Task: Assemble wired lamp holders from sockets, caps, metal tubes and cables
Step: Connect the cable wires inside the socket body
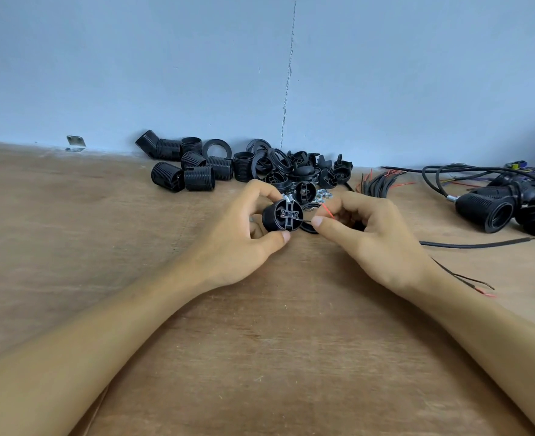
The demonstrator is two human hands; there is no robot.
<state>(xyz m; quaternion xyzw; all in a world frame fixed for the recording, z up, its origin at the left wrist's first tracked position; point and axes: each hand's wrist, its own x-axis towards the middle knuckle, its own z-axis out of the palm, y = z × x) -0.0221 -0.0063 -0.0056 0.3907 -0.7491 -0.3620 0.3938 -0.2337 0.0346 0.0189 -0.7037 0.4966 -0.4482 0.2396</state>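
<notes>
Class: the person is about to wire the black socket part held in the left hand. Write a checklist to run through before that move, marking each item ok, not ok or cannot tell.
1. Socket part in a firm grip of the left hand, open side facing the camera: ok.
2. Black wire pinched by the right hand, pointing at the socket part: ok.
3. Red wire apart from the socket part: ok.
4. Black wire's end stripped bare: cannot tell, too small.
5. Black wire already seated in a terminal: cannot tell.
</notes>
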